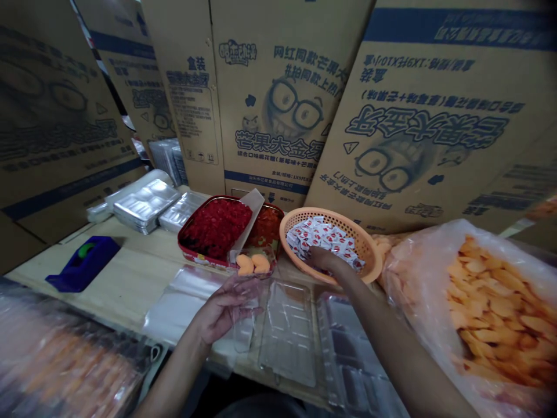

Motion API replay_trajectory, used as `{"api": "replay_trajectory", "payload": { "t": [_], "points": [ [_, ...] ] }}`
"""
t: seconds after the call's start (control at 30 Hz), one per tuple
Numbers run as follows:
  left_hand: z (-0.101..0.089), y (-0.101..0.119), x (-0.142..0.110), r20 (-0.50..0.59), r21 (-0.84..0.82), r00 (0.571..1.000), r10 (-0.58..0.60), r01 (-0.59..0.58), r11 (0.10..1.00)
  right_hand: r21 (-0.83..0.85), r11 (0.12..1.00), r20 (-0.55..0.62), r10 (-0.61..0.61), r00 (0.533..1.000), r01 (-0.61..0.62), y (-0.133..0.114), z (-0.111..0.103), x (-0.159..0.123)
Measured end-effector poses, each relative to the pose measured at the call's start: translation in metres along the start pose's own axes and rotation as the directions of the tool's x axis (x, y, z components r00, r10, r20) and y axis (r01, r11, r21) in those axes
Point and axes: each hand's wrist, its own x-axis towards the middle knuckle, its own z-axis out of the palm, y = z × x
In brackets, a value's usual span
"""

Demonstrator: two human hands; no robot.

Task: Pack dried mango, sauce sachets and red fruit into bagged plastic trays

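My left hand (228, 307) grips a clear plastic tray (246, 299) by its side, above the table. Two orange candy pieces (253, 264) sit at the tray's far end. Reaching into an orange perforated basket (374, 255), my right hand (322, 258) is among many small white sachets with red print (322, 229). The fingers of that hand are hidden, so I cannot see what they hold. Just beyond the tray stands a red-rimmed tin (204, 255) with red packets and orange-red pieces, and a whitish plastic divider (250, 223) leans in it.
Empty clear trays (289, 331) and plastic sheets (183, 302) lie in front. A blue tape dispenser (85, 264) and stacked clear packs (145, 200) are left. At right bulges a bag of orange pieces (500, 302). Cardboard boxes (270, 116) wall the back; wrapped goods (65, 354) stand lower left.
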Motion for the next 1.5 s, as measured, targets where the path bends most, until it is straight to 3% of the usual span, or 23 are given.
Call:
{"api": "replay_trajectory", "payload": {
  "t": [0.1, 0.17, 0.3, 0.37, 0.43, 0.57, 0.67, 0.73, 0.83, 0.9, 1.03, 1.13, 1.27, 1.33, 1.4, 1.5],
  "points": [
    [-0.002, 0.001, -0.002, 0.048, -0.025, 0.999, 0.001, 0.000, 1.000, -0.090, 0.996, 0.084, 0.021, 0.996, -0.013, -0.001, -0.005, -0.002],
    [-0.004, 0.000, -0.002, 0.067, -0.036, 0.998, 0.010, -0.008, 0.999, -0.146, 0.989, 0.080, 0.032, 0.996, -0.020, -0.003, -0.009, -0.005],
    [-0.010, 0.000, -0.003, 0.096, -0.024, 0.995, 0.023, -0.021, 0.999, -0.215, 0.977, -0.026, 0.000, 1.000, -0.006, -0.016, -0.023, -0.030],
    [-0.012, 0.000, -0.003, 0.120, -0.019, 0.993, 0.017, -0.015, 1.000, -0.229, 0.972, -0.121, -0.078, 0.990, 0.048, -0.032, -0.030, -0.054],
    [-0.013, 0.000, -0.003, 0.146, -0.024, 0.989, 0.006, -0.002, 1.000, -0.237, 0.951, -0.214, -0.248, 0.945, 0.196, -0.056, -0.033, -0.082],
    [-0.009, 0.000, -0.004, 0.164, -0.048, 0.986, 0.011, -0.003, 0.999, -0.271, 0.836, -0.117, -0.521, 0.845, 0.478, -0.106, -0.016, -0.128],
    [-0.007, 0.000, -0.007, 0.120, -0.075, 0.992, 0.037, -0.028, 0.997, -0.318, 0.763, -0.096, -0.617, 0.781, 0.563, -0.127, 0.005, -0.141],
    [-0.008, 0.000, -0.009, 0.104, -0.073, 0.994, 0.039, -0.032, 0.997, -0.295, 0.748, -0.089, -0.641, 0.762, 0.595, -0.130, 0.014, -0.142],
    [-0.012, 0.001, -0.013, 0.119, -0.062, 0.992, 0.043, -0.036, 0.997, -0.140, 0.756, -0.057, -0.651, 0.757, 0.639, -0.127, 0.012, -0.140],
    [-0.014, 0.003, -0.016, 0.126, -0.064, 0.991, 0.048, -0.040, 0.997, -0.025, 0.787, -0.090, -0.615, 0.783, 0.616, -0.123, 0.005, -0.138],
    [-0.017, 0.008, -0.022, 0.122, -0.059, 0.991, 0.048, -0.041, 0.997, -0.024, 0.836, -0.175, -0.544, 0.821, 0.548, -0.120, -0.002, -0.136],
    [-0.019, 0.010, -0.025, 0.132, -0.059, 0.990, 0.053, -0.045, 0.997, -0.016, 0.754, -0.141, -0.652, 0.745, 0.657, -0.122, 0.003, -0.133],
    [-0.023, 0.014, -0.028, 0.182, -0.063, 0.982, 0.049, -0.038, 0.997, 0.154, 0.538, -0.046, -0.834, 0.550, 0.829, -0.121, 0.009, -0.127],
    [-0.026, 0.017, -0.030, 0.194, -0.059, 0.980, 0.038, -0.027, 0.998, 0.257, 0.462, -0.047, -0.871, 0.488, 0.849, -0.119, 0.008, -0.124],
    [-0.028, 0.021, -0.033, 0.188, -0.051, 0.982, 0.018, -0.009, 0.999, 0.325, 0.424, -0.076, -0.879, 0.470, 0.845, -0.117, 0.006, -0.121],
    [-0.032, 0.025, -0.037, 0.172, -0.056, 0.985, 0.012, -0.003, 0.998, 0.346, 0.419, -0.125, -0.866, 0.483, 0.840, -0.114, 0.006, -0.118]
  ]
}}
